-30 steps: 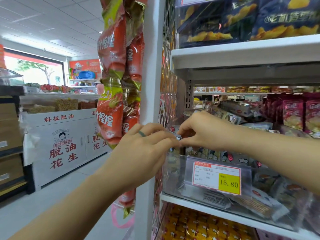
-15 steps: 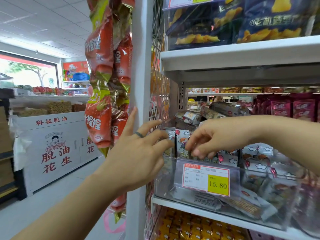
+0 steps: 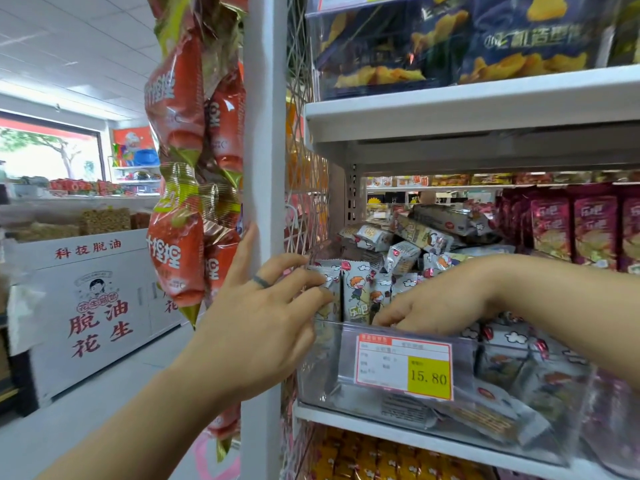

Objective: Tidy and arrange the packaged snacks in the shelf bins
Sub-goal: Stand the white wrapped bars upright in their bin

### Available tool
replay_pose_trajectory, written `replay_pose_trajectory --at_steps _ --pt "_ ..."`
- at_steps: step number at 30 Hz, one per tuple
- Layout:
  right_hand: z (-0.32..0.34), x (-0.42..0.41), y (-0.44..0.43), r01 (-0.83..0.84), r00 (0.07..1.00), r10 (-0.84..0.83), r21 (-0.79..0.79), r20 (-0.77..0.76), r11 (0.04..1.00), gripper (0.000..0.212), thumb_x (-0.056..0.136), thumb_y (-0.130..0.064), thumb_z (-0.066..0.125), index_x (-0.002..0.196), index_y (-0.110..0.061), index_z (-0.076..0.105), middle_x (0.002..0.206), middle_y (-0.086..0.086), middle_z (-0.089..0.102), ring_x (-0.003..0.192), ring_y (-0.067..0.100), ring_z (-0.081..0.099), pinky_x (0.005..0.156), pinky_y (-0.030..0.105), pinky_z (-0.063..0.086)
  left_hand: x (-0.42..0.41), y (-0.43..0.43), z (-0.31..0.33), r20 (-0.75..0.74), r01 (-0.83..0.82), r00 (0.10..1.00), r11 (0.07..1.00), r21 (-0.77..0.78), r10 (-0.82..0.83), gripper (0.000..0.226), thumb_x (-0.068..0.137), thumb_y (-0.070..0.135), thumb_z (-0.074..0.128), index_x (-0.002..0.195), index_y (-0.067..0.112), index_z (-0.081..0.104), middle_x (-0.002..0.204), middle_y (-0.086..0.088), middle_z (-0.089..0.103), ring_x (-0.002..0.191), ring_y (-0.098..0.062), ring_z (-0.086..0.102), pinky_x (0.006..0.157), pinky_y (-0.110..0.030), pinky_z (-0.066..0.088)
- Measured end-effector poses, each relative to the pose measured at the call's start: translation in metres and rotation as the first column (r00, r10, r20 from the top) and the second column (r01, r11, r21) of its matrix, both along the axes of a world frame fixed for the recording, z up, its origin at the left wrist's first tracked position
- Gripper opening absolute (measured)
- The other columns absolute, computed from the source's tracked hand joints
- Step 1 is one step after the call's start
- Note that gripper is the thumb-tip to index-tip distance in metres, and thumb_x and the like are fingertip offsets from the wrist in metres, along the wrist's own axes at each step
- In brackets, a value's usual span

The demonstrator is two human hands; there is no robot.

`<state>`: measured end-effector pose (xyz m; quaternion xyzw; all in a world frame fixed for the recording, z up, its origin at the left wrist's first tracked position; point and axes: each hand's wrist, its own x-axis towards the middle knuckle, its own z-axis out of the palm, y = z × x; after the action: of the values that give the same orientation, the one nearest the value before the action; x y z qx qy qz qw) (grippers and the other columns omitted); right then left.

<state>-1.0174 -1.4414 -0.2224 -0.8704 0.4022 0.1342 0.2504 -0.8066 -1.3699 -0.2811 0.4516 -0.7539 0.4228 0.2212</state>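
Packets (image 3: 356,294) are standing upright between both grips; left hand (image 3: 263,306), spread wide, is touching them, nearer; right hand (image 3: 436,303) is sitting just beside them, its grip impossible to tell.

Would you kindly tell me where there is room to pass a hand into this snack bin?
Only above the pile, beneath the upper shelf, is there open air. The bin itself is crowded: upright packets at left, the right hand mid-front, loose packets rightward.
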Motion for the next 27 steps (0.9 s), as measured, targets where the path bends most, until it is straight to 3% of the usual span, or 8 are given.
replay_pose_trajectory --at_steps 4,6,9,11,14,16,19,27 --pt "-0.008 -0.005 -0.008 0.068 0.983 -0.056 -0.063 0.176 0.996 0.021 0.089 -0.047 0.056 0.095 -0.028 0.062 0.113 0.006 0.067 0.103 0.024 0.063 0.091 0.036 0.048 0.0 0.0 0.0 0.0 -0.007 1.0 1.0 -0.002 0.007 0.034 0.083 0.029 0.041 0.101 0.024 0.069 0.105 0.008 0.067 0.112 -0.021 0.056 0.111 -0.064 0.01" --pt "-0.011 -0.005 -0.007 0.086 0.958 -0.076 -0.022 0.275 0.996 0.033 0.083 -0.056 0.058 0.099 -0.027 0.064 0.125 0.012 0.062 0.098 0.023 0.058 0.097 0.042 0.045 0.0 0.0 -0.001 0.001 -0.006 1.0 1.0 0.0 0.006 0.033 0.082 0.029 0.042 0.101 0.024 0.069 0.104 0.008 0.067 0.112 -0.021 0.056 0.111 -0.064 0.01" --pt "-0.013 -0.005 -0.004 0.033 0.956 -0.017 -0.049 0.293 0.998 0.053 0.085 -0.061 0.053 0.125 -0.027 0.058 0.132 0.001 0.058 0.117 0.02 0.055 0.102 0.036 0.04 0.0 0.0 -0.001 0.003 -0.004 1.0 1.0 -0.005 0.004 0.033 0.082 0.029 0.042 0.101 0.024 0.069 0.104 0.008 0.067 0.112 -0.021 0.055 0.112 -0.064 0.009" --pt "-0.009 -0.004 0.002 -0.054 0.971 0.061 -0.04 0.233 0.998 0.042 0.087 -0.059 0.053 0.121 -0.034 0.055 0.122 -0.015 0.058 0.123 0.011 0.051 0.099 0.022 0.04 0.0 0.0 0.0 0.003 0.001 1.0 1.0 -0.008 -0.001 0.033 0.082 0.028 0.042 0.101 0.023 0.069 0.104 0.008 0.067 0.112 -0.021 0.054 0.112 -0.063 0.009" --pt "0.003 -0.002 0.01 -0.09 0.993 0.087 0.043 0.082 0.995 0.041 0.081 -0.061 0.05 0.111 -0.033 0.053 0.097 -0.026 0.056 0.09 -0.013 0.057 0.073 0.001 0.04 0.0 0.0 0.0 0.007 -0.002 1.0 1.0 -0.012 0.002 0.033 0.083 0.028 0.041 0.101 0.024 0.069 0.102 0.008 0.067 0.111 -0.022 0.055 0.112 -0.064 0.009" --pt "0.009 -0.001 0.014 -0.065 0.997 0.067 0.064 -0.041 0.996 0.059 0.072 -0.063 0.044 0.117 -0.026 0.051 0.099 -0.022 0.056 0.079 -0.015 0.056 0.07 0.004 0.042 0.0 0.0 -0.001 0.007 -0.005 1.0 1.0 -0.011 0.005 0.034 0.083 0.028 0.04 0.1 0.024 0.069 0.098 0.01 0.067 0.111 -0.021 0.054 0.112 -0.064 0.01" --pt "0.012 -0.002 0.016 -0.026 0.999 0.027 0.026 -0.046 0.999 0.076 0.064 -0.063 0.051 0.13 -0.026 0.044 0.104 -0.02 0.055 0.079 -0.013 0.055 0.078 0.012 0.044 0.0 0.0 -0.002 0.007 -0.012 1.0 1.0 -0.007 0.012 0.034 0.084 0.028 0.04 0.101 0.024 0.069 0.095 0.011 0.067 0.111 -0.021 0.054 0.112 -0.063 0.009" --pt "0.02 -0.011 0.015 -0.081 0.996 0.08 0.008 0.03 0.997 0.064 0.067 -0.054 0.062 0.126 -0.031 0.053 0.108 -0.013 0.062 0.087 -0.008 0.061 0.081 0.015 0.046 0.0 0.002 -0.001 0.005 -0.021 1.0 1.0 0.017 0.021 0.035 0.084 0.027 0.038 0.101 0.024 0.069 0.095 0.011 0.068 0.11 -0.023 0.058 0.111 -0.064 0.011"
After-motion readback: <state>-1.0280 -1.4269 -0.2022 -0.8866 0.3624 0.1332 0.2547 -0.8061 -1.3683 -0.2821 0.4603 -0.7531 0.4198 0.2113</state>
